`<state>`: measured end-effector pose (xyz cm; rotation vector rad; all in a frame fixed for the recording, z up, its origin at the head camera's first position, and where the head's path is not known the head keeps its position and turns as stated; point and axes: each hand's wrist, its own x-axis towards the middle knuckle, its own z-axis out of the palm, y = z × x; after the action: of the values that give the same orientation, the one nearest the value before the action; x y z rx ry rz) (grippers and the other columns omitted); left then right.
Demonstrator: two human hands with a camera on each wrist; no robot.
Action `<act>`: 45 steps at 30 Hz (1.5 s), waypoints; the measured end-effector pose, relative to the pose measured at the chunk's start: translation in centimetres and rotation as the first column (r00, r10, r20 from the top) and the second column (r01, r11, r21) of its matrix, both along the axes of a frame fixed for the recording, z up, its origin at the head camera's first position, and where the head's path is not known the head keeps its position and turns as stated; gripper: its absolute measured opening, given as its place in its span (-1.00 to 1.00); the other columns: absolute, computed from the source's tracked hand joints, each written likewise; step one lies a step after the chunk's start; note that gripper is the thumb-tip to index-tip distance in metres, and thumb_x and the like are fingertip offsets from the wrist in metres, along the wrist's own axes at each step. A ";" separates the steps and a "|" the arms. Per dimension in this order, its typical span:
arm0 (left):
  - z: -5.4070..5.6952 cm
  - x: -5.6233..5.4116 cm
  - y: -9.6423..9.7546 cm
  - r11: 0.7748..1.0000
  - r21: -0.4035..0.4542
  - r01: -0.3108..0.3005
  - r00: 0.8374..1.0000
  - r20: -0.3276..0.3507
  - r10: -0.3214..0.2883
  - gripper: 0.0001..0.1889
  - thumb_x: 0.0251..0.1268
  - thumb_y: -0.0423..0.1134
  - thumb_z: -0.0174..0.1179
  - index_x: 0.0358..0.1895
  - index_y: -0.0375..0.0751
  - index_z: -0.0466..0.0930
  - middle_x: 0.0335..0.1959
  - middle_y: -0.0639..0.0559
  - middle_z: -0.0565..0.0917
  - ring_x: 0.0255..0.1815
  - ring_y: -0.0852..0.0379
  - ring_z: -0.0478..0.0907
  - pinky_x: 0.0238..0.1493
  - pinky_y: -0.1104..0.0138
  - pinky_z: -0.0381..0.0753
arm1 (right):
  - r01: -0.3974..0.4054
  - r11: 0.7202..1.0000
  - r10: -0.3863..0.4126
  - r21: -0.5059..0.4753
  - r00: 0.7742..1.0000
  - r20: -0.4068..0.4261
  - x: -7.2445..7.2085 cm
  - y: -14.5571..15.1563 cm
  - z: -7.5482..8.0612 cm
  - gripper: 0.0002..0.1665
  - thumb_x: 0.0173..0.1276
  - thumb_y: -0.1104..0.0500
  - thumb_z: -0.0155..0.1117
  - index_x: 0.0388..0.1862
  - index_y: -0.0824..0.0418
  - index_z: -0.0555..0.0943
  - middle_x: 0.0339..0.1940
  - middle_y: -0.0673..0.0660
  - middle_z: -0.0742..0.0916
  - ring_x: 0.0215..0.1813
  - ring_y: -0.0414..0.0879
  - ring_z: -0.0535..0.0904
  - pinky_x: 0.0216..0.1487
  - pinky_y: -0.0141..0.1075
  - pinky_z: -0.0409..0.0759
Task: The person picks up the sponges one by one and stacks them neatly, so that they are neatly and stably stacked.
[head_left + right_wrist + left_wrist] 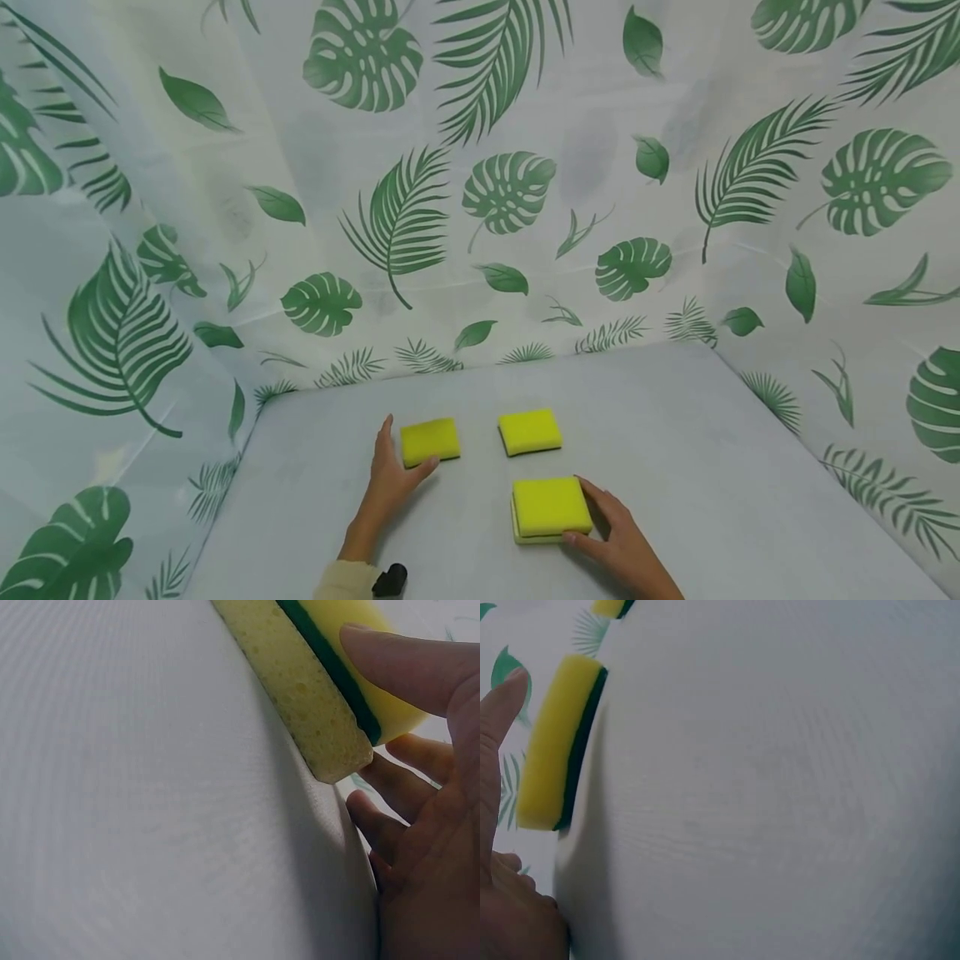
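Note:
Near the front of the table, a yellow sponge (pixel 551 505) with a dark green scouring layer lies on a paler, porous sponge (pixel 289 694). My right hand (pixel 618 542) grips the upper sponge at its right end, thumb at the near edge and forefinger at the far corner. Farther left lies another yellow sponge (pixel 430 442), its green side down. Around its left side is my left hand (pixel 392 479), fingers extended and thumb spread toward the near edge. In the left wrist view, the thumb stands apart from this sponge (pixel 559 742).
A third yellow sponge (pixel 530 432) with a dark underside lies behind the stacked pair, right of the left one. White cloth covers the table (pixel 300 500). Leaf-printed curtains (pixel 570 183) rise at the back and both sides. A black device (pixel 390 579) sits at the left wrist.

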<state>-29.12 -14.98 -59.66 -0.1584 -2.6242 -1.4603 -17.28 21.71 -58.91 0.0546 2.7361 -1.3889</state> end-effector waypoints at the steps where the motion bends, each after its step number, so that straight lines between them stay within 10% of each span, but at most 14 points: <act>1: -0.1 -0.1 -0.1 1.000 -0.005 -0.003 1.000 0.002 0.003 0.23 0.21 0.03 0.57 0.72 -0.31 -0.14 0.67 -0.49 0.04 0.60 -0.54 0.12 0.48 -0.40 0.20 | 0.001 1.000 -0.001 0.002 1.000 -0.001 0.0 0.0 -0.1 0.19 0.26 -0.27 0.62 0.66 0.29 0.33 0.59 0.37 0.46 0.58 0.42 0.30 0.51 0.41 0.20; 26: -1.2 -0.6 0.3 0.987 -0.160 -0.019 1.000 -0.004 0.019 0.04 0.29 0.02 0.49 0.61 -0.54 0.14 0.54 -0.51 0.32 0.53 -0.48 0.26 0.54 -0.32 0.09 | 0.007 0.999 -0.008 0.034 0.999 0.049 -0.2 -0.1 0.0 0.19 0.28 -0.29 0.60 0.67 0.27 0.32 0.61 0.36 0.43 0.62 0.44 0.21 0.58 0.38 0.06; 45: -0.5 0.0 0.5 0.994 -0.095 -0.059 0.997 0.050 0.064 -0.07 0.25 0.00 0.57 0.53 -0.42 0.30 0.45 -0.40 0.46 0.45 -0.41 0.34 0.45 -0.27 0.31 | -0.002 1.000 0.002 0.017 1.000 0.015 -0.1 0.0 0.3 0.16 0.29 -0.25 0.61 0.65 0.31 0.34 0.59 0.37 0.46 0.62 0.43 0.24 0.60 0.35 0.03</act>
<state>-29.15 -14.45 -60.16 -0.0478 -2.7151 -1.3416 -17.40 21.74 -58.61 0.0628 2.7349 -1.3593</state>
